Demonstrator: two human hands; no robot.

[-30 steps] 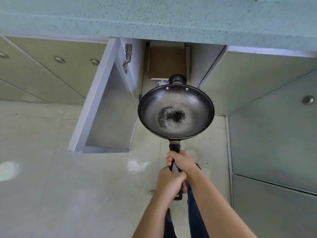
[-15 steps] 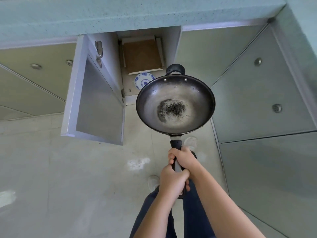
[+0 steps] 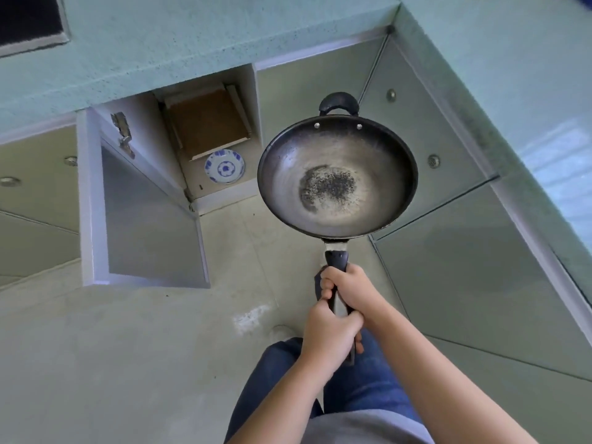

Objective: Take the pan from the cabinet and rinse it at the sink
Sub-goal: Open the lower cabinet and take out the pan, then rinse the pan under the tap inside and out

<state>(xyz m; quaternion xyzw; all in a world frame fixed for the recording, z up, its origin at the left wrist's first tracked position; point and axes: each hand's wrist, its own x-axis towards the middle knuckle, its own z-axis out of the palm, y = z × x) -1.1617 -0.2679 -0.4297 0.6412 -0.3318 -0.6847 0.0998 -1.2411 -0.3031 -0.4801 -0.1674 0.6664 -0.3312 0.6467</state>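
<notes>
Right grip [image 3: 350, 291] and left grip [image 3: 330, 336] both clench the black handle [image 3: 336, 261] of the pan [image 3: 338, 177], with the left nearer the body and touching the right. The pan is held above the floor [image 3: 128, 347], interior up, outside the cabinet [image 3: 251, 91]. At the pan's 9 o'clock, a blue-patterned plate [image 3: 224, 166] lies inside the cabinet. The cabinet door [image 3: 144, 219] stands open at 8 o'clock. The tabletop [image 3: 192, 43] runs across at 12 o'clock.

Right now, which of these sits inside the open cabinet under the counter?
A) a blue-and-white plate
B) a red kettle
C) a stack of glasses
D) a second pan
A: a blue-and-white plate lies on the floor of the open cabinet; the pan is out, gripped by the left hand and right hand.
</notes>
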